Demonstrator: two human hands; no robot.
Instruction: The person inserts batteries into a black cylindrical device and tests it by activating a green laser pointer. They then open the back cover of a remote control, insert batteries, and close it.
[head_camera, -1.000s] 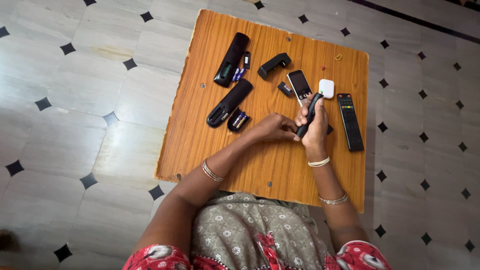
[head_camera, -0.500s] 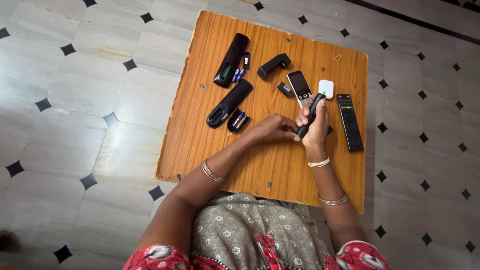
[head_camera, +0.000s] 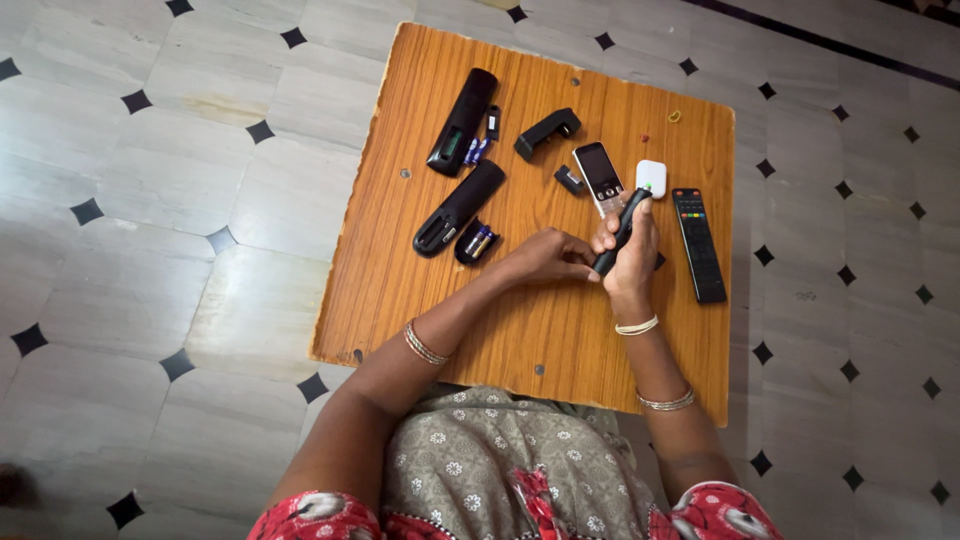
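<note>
My right hand (head_camera: 632, 258) grips a slim black remote (head_camera: 622, 228) tilted upward over the wooden table (head_camera: 400, 270). My left hand (head_camera: 548, 255) has its fingers curled, and their tips touch the remote's lower end. Just beyond the hands lie a small phone with a keypad (head_camera: 600, 174), a white square device (head_camera: 652, 179) and a black remote with coloured buttons (head_camera: 698, 243).
Further left on the table lie two opened black remotes (head_camera: 463, 120) (head_camera: 459, 207), loose batteries (head_camera: 477, 150), a battery cover holding cells (head_camera: 475, 241), a black charger cradle (head_camera: 547, 131) and a small black part (head_camera: 569, 179). Pale floor tiles with black diamonds surround the table.
</note>
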